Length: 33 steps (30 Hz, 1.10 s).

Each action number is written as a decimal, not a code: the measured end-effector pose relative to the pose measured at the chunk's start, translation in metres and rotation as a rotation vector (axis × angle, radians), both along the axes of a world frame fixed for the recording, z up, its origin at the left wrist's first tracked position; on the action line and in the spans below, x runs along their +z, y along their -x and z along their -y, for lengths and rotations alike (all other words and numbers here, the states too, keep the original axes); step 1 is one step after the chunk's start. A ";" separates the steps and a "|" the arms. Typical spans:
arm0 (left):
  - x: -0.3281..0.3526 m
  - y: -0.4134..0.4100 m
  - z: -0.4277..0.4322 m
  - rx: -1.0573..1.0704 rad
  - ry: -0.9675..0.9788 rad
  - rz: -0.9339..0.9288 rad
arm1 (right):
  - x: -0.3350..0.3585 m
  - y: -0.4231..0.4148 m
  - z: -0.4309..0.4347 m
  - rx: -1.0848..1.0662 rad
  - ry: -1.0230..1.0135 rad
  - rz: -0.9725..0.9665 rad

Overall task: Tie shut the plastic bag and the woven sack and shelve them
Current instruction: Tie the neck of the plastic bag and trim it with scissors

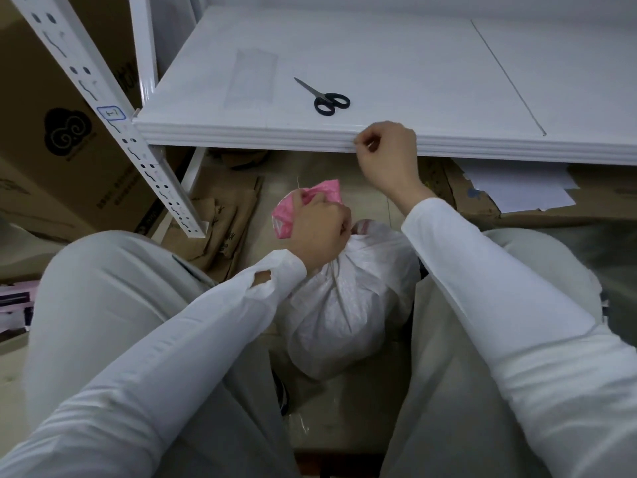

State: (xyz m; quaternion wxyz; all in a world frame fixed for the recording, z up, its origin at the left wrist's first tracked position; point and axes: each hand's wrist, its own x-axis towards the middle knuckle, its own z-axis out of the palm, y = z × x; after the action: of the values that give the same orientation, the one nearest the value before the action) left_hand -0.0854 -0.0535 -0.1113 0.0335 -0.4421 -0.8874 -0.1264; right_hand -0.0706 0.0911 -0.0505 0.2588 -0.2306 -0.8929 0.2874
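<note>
Left hand (320, 232) gripping the sack (344, 305) neck, right hand (386, 153) at 1 o'clock from it, fingers curled, fingertips pinched together

A person sits low on the floor, a white woven sack (344, 305) standing between the knees. The left hand (319, 232) grips its gathered neck, where a pink plastic bag (281, 222) bunches out. The right hand (387, 153), raised against the front edge of a white shelf (396, 53), pinches a thin string (299, 182). Black-handled scissors (327, 98) lie on the shelf.
</note>
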 end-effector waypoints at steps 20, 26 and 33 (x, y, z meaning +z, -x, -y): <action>0.002 0.024 0.006 0.044 -0.010 0.045 | 0.016 0.087 -0.012 -0.090 -0.298 0.295; 0.001 0.020 0.005 0.017 -0.004 0.035 | 0.033 0.078 -0.017 -0.184 -0.198 0.371; 0.005 0.026 0.010 -0.224 0.005 -0.203 | 0.042 0.061 -0.023 -0.210 -0.258 0.474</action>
State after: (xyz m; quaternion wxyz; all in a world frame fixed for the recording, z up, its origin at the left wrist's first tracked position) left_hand -0.1112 -0.0637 -0.1058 0.1077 -0.5488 -0.8250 -0.0818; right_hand -0.1318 0.1139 -0.0088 0.0986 -0.3474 -0.9290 0.0811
